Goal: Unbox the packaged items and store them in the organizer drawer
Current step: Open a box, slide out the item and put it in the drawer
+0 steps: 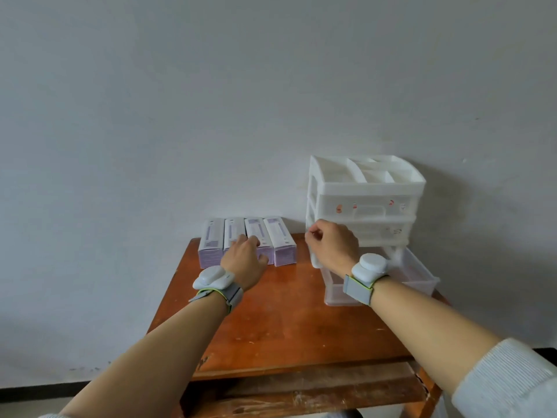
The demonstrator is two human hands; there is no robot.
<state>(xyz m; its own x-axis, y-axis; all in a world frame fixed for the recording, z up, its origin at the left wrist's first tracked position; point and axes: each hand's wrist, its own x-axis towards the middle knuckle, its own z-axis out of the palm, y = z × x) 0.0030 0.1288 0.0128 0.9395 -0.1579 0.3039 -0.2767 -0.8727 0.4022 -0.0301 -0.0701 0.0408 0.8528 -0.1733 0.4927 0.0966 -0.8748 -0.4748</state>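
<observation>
Several white and purple boxes (280, 241) lie side by side at the back of a small wooden table (289, 321). My left hand (245, 260) rests over the middle boxes, fingers spread on them, not clearly gripping. A white plastic organizer (364, 203) with stacked drawers stands at the back right. Its bottom drawer (422, 276) is pulled out toward me and looks clear-walled. My right hand (331, 247) hovers in front of the organizer's left side, fingers curled loosely with nothing seen in them.
A plain white wall rises directly behind the table. The organizer's top tray has several open compartments. Both wrists carry white strapped devices. The table's front edge is worn, with a lower slat beneath it.
</observation>
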